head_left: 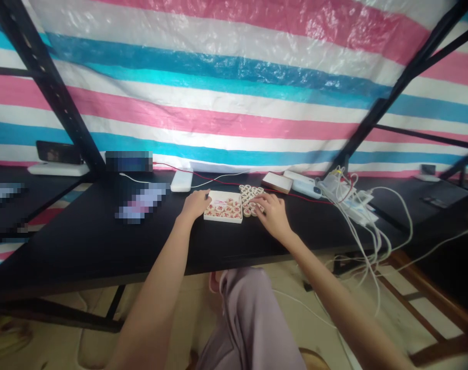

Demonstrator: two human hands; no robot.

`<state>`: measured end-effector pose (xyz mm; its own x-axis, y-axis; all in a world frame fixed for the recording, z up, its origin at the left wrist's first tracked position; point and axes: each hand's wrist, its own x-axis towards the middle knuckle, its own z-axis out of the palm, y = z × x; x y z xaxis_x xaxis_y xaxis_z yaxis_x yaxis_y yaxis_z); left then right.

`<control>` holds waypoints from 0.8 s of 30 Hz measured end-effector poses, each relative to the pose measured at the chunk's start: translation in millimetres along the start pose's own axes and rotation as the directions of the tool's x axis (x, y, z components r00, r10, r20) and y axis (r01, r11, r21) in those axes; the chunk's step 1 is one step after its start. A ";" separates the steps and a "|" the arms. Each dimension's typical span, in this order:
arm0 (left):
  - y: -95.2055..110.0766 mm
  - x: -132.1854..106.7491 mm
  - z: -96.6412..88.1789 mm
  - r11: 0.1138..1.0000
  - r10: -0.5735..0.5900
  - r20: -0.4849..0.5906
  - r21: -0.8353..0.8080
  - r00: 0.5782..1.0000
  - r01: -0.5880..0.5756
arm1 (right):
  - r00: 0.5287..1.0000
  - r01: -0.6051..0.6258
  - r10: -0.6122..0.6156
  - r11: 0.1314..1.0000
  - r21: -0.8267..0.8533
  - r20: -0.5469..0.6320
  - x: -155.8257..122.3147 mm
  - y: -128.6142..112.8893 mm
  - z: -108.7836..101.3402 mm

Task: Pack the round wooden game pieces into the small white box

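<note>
A white open box (223, 221) on the black table holds rows of round Chinese chess pieces (219, 208) with red characters. My left hand (196, 205) grips the box at its left edge, fingers bent over the rim. Just right of the box, more Chinese chess pieces (250, 192) lie flat in a close group. Over the near right side of this group, my right hand (274, 211) has its fingers curled down around a piece. The fingers partly cover the pieces under them.
Behind stand a white power bank (182, 181), a box lid (277, 182) and a white device (301, 185). A phone (143, 203) lies left. Tangled cables and power strips (349, 198) crowd the right. A red cable crosses the back; black metal posts (56, 92) frame the table.
</note>
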<state>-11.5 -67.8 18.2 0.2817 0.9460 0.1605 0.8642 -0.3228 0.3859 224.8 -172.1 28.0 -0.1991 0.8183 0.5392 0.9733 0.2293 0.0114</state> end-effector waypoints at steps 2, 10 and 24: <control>-0.2 0.2 -0.1 1.000 0.000 -0.005 0.006 1.000 0.000 | 0.996 0.045 -0.045 0.999 -0.004 0.079 25.1 -7.8 6.5; 0.4 -0.8 -2.3 1.000 -0.008 -0.003 0.015 1.000 0.008 | 0.930 0.186 -0.141 0.977 -0.102 0.340 84.9 -44.7 35.2; 0.6 0.6 -0.4 1.000 -0.017 0.015 0.000 1.000 0.017 | 0.992 -0.082 0.090 0.993 0.087 -0.084 -43.1 23.1 1.7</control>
<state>-11.0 -67.4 18.9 0.2728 0.9518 0.1404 0.8689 -0.3064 0.3887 255.7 -201.2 3.7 -0.1006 0.7883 0.6069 0.9728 0.2060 -0.1063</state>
